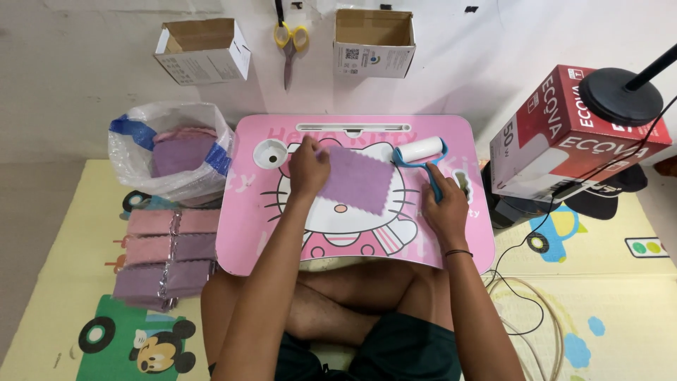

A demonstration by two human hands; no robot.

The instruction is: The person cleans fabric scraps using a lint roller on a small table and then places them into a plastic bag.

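On the pink lap table (247, 240) in the head view, I see a purple cloth square (357, 180) lying flat near the middle, turned a little like a diamond. My left hand (309, 168) rests on the cloth's left corner, fingers pressed down flat on it, pinning it rather than pinching it. My right hand (444, 204) sits just right of the cloth, its grip closed around the blue handle of a lint roller (422, 154); the white roll lies at the cloth's upper right corner, touching or just beside its edge.

Left of the table, a clear plastic bag (169, 152) holds more purple and pink cloths, and bundled stacks of cloths (166, 257) lie on the play mat (63, 233) below it. Two open cardboard boxes (372, 42) and yellow-handled scissors (290, 42) hang on the wall. A red carton (564, 134) stands to the right.
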